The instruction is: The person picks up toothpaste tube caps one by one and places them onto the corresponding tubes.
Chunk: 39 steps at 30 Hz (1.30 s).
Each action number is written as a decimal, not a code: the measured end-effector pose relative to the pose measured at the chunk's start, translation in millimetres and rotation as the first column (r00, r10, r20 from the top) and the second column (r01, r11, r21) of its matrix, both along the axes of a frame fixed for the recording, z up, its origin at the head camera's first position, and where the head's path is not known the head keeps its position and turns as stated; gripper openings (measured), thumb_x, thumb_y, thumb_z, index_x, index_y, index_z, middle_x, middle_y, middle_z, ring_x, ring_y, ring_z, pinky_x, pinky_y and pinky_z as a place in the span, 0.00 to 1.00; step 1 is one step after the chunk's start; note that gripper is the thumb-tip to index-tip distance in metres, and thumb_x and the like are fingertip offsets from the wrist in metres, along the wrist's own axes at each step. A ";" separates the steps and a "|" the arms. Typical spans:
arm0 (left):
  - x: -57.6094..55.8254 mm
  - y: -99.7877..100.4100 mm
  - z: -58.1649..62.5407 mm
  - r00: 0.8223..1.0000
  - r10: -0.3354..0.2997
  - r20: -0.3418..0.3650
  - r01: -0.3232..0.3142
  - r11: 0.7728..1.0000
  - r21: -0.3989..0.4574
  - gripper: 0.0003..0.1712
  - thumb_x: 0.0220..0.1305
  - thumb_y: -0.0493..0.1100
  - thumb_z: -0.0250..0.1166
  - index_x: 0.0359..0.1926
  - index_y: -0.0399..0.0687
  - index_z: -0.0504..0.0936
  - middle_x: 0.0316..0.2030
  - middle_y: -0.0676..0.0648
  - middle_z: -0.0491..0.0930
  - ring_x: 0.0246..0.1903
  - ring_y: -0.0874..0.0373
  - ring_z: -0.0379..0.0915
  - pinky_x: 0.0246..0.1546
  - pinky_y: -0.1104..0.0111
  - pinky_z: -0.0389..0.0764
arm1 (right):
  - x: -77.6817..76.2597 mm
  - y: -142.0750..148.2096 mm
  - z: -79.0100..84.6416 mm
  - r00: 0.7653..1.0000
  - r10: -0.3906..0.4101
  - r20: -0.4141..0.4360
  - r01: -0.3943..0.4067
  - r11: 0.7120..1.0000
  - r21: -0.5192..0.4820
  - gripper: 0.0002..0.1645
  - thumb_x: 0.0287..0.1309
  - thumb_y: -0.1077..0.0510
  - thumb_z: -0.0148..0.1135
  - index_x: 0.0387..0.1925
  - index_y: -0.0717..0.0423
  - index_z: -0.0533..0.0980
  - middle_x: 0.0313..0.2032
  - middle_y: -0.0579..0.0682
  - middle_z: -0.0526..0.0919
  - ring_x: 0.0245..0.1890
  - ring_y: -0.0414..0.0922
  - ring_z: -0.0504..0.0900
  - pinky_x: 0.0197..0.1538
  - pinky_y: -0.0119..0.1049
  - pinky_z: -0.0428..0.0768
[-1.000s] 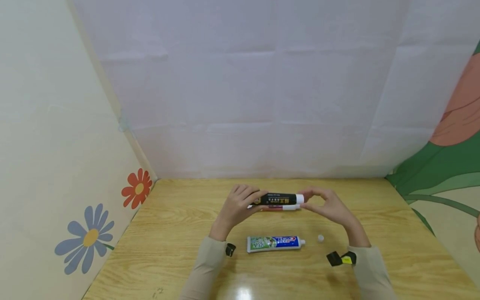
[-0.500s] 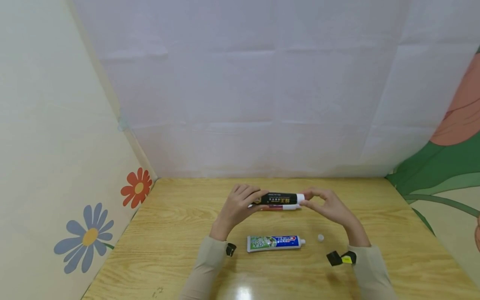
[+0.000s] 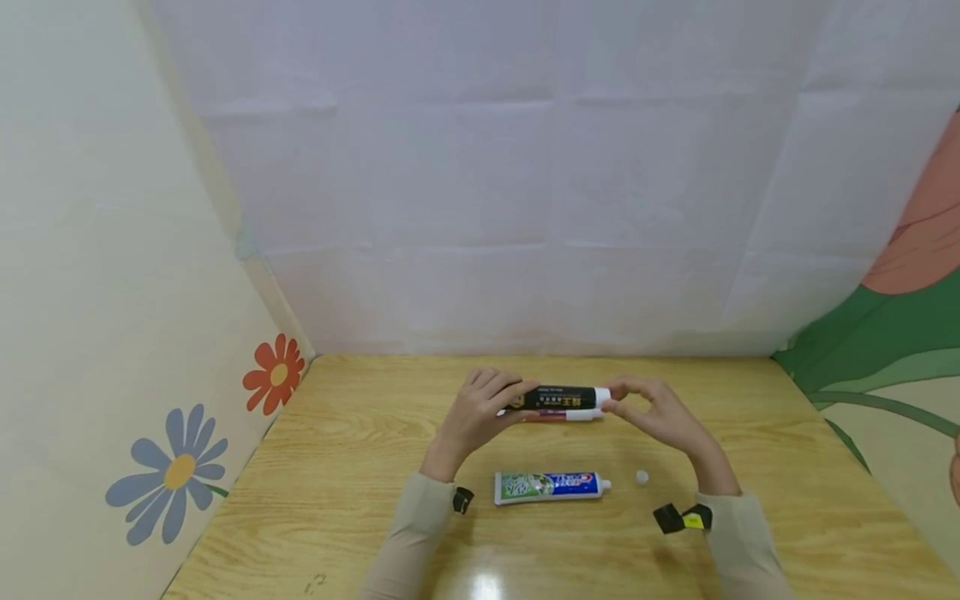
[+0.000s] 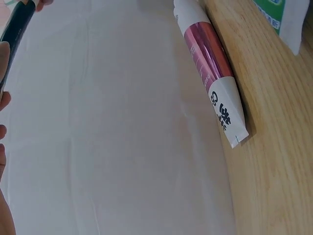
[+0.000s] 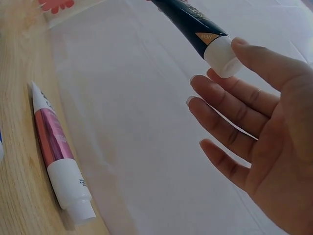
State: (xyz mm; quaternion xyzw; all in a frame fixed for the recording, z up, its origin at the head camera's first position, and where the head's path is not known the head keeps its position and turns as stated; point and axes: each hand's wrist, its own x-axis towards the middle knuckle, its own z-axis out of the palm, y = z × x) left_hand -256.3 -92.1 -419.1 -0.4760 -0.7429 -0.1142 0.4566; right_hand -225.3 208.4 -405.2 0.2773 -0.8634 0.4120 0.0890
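My left hand point(image 3: 480, 412) grips a black toothpaste tube point(image 3: 562, 397) by its tail half, holding it level above the table. At the tube's right end is a white cap point(image 3: 603, 397). My right hand point(image 3: 660, 412) pinches that cap between thumb and forefinger, while the other fingers spread loosely below in the right wrist view. Behind and under the black tube lies a pink and white toothpaste tube point(image 5: 58, 142), partly covered in the head view. Closer to me, a blue and green toothpaste tube point(image 3: 551, 486) lies with its nozzle bare. A small white cap point(image 3: 642, 477) sits right of that nozzle.
The wooden table point(image 3: 337, 500) ends at a wall hung with white sheeting point(image 3: 480, 208). Painted flowers point(image 3: 180, 473) decorate the left wall. A black strap with a yellow patch point(image 3: 693, 520) hangs at the right cuff.
My right thumb and forefinger have closed a little on the black tube's cap. The left hand, the black tube and the things on the table stay about where they were.
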 end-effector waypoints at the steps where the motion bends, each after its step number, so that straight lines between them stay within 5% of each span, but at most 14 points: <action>1: -0.2 0.3 -0.4 1.000 -0.006 0.007 0.006 1.000 0.005 0.28 0.52 0.55 0.67 0.54 0.53 0.78 0.40 0.53 0.78 0.38 0.60 0.71 0.40 0.68 0.72 | 0.1 0.0 -0.5 1.000 -0.006 0.004 0.006 1.000 -0.004 0.09 0.58 0.56 0.61 0.41 0.50 0.80 0.36 0.43 0.82 0.41 0.41 0.77 0.52 0.61 0.67; 13: -1.2 2.1 -1.9 0.998 -0.028 0.048 0.026 0.999 0.043 0.27 0.53 0.56 0.67 0.52 0.50 0.79 0.40 0.52 0.79 0.38 0.59 0.72 0.41 0.67 0.73 | 1.6 -2.3 3.5 0.999 0.047 -0.021 -0.048 0.998 -0.050 0.22 0.53 0.57 0.66 0.52 0.46 0.75 0.36 0.41 0.81 0.39 0.39 0.77 0.49 0.48 0.70; 21: -2.5 4.5 0.1 0.998 -0.048 0.052 0.046 0.998 0.049 0.27 0.52 0.57 0.67 0.51 0.49 0.80 0.39 0.52 0.79 0.38 0.59 0.73 0.41 0.68 0.73 | -0.7 -1.2 5.1 0.998 0.037 -0.045 -0.040 0.997 -0.069 0.18 0.51 0.57 0.67 0.46 0.46 0.78 0.36 0.41 0.82 0.38 0.38 0.77 0.54 0.54 0.66; 28: -4.2 2.9 1.8 0.995 -0.047 0.083 0.046 0.999 0.019 0.28 0.50 0.57 0.69 0.52 0.51 0.79 0.40 0.52 0.79 0.37 0.60 0.72 0.41 0.69 0.74 | 17.6 -10.5 31.1 0.997 0.050 -0.058 -0.053 0.997 -0.060 0.15 0.50 0.65 0.67 0.43 0.57 0.79 0.33 0.46 0.82 0.35 0.43 0.78 0.53 0.56 0.66; 33: -6.0 1.9 0.0 0.996 -0.070 0.064 0.070 0.997 -0.011 0.32 0.43 0.53 0.74 0.52 0.50 0.79 0.39 0.52 0.80 0.34 0.61 0.72 0.38 0.71 0.74 | 20.0 -10.5 30.5 0.994 0.063 -0.095 -0.067 0.997 -0.037 0.14 0.50 0.66 0.66 0.41 0.58 0.79 0.32 0.46 0.82 0.34 0.42 0.78 0.50 0.52 0.68; 39: -6.7 -0.3 -0.2 0.995 -0.077 0.068 0.081 0.995 -0.053 0.29 0.51 0.56 0.69 0.52 0.49 0.79 0.39 0.52 0.80 0.35 0.61 0.73 0.39 0.71 0.75 | 22.1 -11.8 30.1 0.992 0.066 -0.110 -0.066 0.998 0.002 0.12 0.51 0.65 0.66 0.41 0.58 0.79 0.32 0.45 0.81 0.33 0.40 0.77 0.48 0.47 0.71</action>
